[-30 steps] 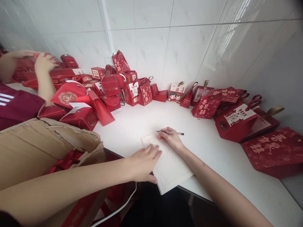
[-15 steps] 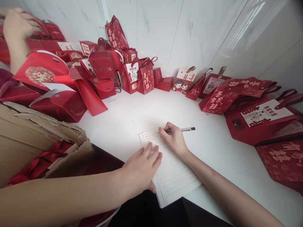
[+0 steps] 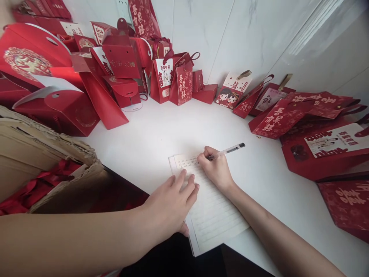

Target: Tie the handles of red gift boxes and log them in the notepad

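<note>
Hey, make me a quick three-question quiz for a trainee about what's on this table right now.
1. True or false: the right hand holds a pen with its tip on the lined paper.
2. What is the left hand doing? A) lifting a box B) lying flat on the paper's left edge C) holding scissors
3. What colour are most of the gift boxes along the wall?

Key:
1. True
2. B
3. Red
</note>
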### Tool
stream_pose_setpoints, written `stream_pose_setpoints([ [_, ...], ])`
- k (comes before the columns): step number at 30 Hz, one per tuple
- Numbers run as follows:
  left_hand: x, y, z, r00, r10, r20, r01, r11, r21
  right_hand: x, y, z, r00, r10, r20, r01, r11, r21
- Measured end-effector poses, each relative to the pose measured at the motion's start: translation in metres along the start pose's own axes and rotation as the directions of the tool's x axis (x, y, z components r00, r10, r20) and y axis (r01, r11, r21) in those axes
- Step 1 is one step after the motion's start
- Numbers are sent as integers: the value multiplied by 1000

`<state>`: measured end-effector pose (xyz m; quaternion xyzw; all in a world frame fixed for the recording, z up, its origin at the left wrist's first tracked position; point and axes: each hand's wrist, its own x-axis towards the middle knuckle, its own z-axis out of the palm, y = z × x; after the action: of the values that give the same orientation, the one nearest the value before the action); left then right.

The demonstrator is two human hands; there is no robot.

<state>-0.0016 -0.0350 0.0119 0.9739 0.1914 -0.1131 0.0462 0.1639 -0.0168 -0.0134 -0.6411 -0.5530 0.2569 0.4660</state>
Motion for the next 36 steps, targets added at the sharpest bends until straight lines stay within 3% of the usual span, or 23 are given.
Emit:
stream_pose_setpoints([
  [17,1,0,0,999,-5,34,3,998,55,-1,-1,0,1000,10,-21,-10,1000,-20],
  [20,1,0,0,1000,-10,25,10,1000,19,0,0,-3,998,34,-54,-27,992,124],
  [24,1,0,4,1000,-15,-1,15,1000,5,5,3,-7,981,164,-106,-106,904,415],
  [26,2,0,7,1000,-17,6,17,1000,10,8,5,-9,982,165,-96,-107,891,441],
  [32,2,-9,8,1000,13,1,-13,1000,-22,19,12,-30,978,-45,-206,96,964,248],
  [36,3,-17,3,999,35,-36,-38,996,-83,34,21,-59,916,-227,-330,224,973,-49],
])
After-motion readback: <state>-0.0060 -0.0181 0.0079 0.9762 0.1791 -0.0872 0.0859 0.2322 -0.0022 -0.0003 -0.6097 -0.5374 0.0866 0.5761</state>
